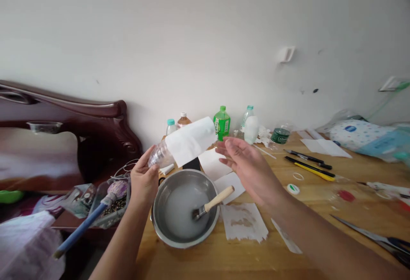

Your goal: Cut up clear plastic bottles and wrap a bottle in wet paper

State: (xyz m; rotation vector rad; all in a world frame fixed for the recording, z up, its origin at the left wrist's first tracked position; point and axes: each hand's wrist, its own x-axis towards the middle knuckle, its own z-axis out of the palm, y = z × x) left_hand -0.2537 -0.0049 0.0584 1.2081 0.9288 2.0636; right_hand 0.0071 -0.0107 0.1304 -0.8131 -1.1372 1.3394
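A clear plastic bottle [160, 154], tilted on its side, is held at its left end by my left hand [145, 175], whose fingers wrap round it. White paper [191, 141] covers the rest of the bottle. My right hand [240, 160] is just right of the paper-covered end, fingers apart and nothing held. Below the bottle stands a metal bowl [156, 224] of cloudy whitish liquid. A brush [219, 199] with a wooden handle leans on the bowl's right rim, its bristles in the liquid. A stained, torn piece of white paper [245, 222] lies right of the bowl.
Several bottles, one a green bottle [222, 123], stand near the wall. On the wooden table [205, 267] at right are a yellow and black cutter [310, 169], a white cap [293, 189] and scissors [371, 235]. Left of the table is a container [110, 216] with a blue-handled stick [83, 228].
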